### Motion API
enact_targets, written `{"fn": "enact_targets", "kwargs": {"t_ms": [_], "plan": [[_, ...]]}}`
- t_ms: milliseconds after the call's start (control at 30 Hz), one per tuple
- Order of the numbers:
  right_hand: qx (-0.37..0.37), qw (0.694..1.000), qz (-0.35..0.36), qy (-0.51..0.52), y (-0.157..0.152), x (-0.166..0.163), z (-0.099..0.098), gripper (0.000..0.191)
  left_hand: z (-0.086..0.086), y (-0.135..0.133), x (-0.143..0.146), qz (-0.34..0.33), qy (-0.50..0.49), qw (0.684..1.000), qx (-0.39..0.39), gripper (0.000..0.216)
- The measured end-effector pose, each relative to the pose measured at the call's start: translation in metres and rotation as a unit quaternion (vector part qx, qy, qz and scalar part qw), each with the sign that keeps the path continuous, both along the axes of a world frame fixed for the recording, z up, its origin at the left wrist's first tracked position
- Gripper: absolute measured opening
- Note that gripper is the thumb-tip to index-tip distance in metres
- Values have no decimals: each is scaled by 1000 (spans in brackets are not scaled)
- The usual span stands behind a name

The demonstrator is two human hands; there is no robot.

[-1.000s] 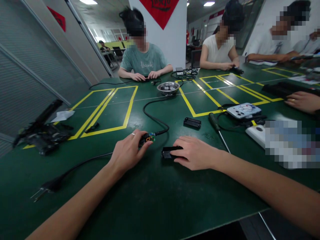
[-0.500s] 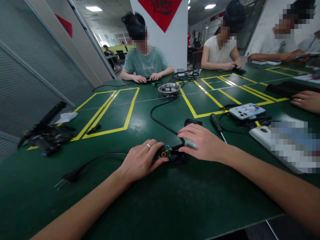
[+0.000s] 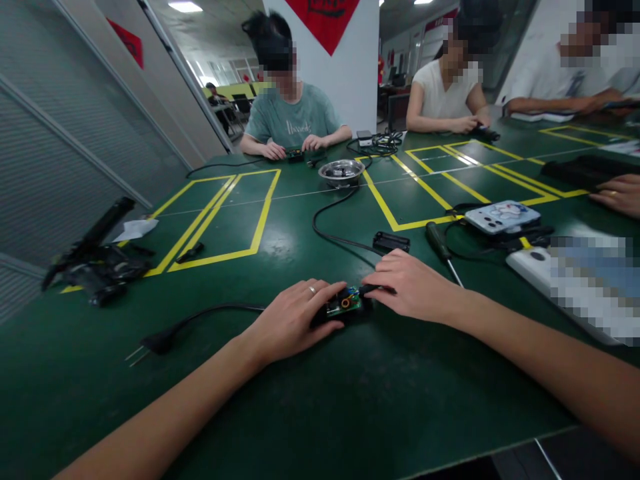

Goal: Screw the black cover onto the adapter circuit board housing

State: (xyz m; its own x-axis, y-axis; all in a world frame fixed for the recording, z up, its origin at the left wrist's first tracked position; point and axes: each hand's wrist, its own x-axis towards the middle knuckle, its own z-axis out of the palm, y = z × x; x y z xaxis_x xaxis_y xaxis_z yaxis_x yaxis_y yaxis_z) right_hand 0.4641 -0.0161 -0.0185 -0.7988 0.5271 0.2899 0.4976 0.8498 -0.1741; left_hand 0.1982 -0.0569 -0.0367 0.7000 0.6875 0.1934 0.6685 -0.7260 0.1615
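Note:
My left hand (image 3: pixel 295 320), a ring on one finger, is closed around a small circuit board (image 3: pixel 346 304) with a copper-coloured coil. The board sits at a black housing low over the table, partly hidden by my fingers. From its left side a black cord (image 3: pixel 225 307) runs to a two-pin plug (image 3: pixel 159 340). My right hand (image 3: pixel 415 287) pinches the black cable (image 3: pixel 370 289) close to the board's right end. That cable curves back toward the metal bowl. Beyond my right fingers lies a black plastic cover (image 3: pixel 391 242), hollow side up.
A screwdriver (image 3: pixel 438 241) lies right of the cover, near a phone (image 3: pixel 503 217) and a white device (image 3: pixel 530 263). Black parts (image 3: pixel 100 277) are piled at left. A metal bowl (image 3: pixel 341 173) stands mid-table. Several people sit around the green table (image 3: pixel 320 407), which has yellow tape lines (image 3: pixel 215 260).
The circuit board has come lower, onto the black housing, and shows more fully. My right hand has shifted slightly right and down along the cable. The view has shifted a little.

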Motion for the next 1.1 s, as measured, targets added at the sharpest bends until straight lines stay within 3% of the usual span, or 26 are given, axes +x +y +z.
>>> {"fn": "enact_targets", "kwargs": {"t_ms": [200, 433, 567, 900, 1033, 1100], "plan": [[-38, 999, -12, -33, -1, 2, 4, 33, 1, 5, -8, -2, 3, 1000, -2, 43], [-53, 998, -5, -37, -7, -2, -1, 30, 5, 2, -4, 3, -6, 1000, -11, 38], [-82, 996, -35, -26, -7, -3, -4, 26, 5, 3, -6, 2, -4, 1000, -16, 39], [-101, 994, -30, -16, -4, 3, 0, 22, 6, 6, -11, -11, -30, 999, -29, 36], [-111, 993, -33, -17, -5, 3, 2, 21, 17, 5, -18, 7, -20, 997, -68, 41], [-120, 992, -31, -10, -4, 3, 2, 21, 23, 7, -24, 39, -26, 993, -109, 34]]}}
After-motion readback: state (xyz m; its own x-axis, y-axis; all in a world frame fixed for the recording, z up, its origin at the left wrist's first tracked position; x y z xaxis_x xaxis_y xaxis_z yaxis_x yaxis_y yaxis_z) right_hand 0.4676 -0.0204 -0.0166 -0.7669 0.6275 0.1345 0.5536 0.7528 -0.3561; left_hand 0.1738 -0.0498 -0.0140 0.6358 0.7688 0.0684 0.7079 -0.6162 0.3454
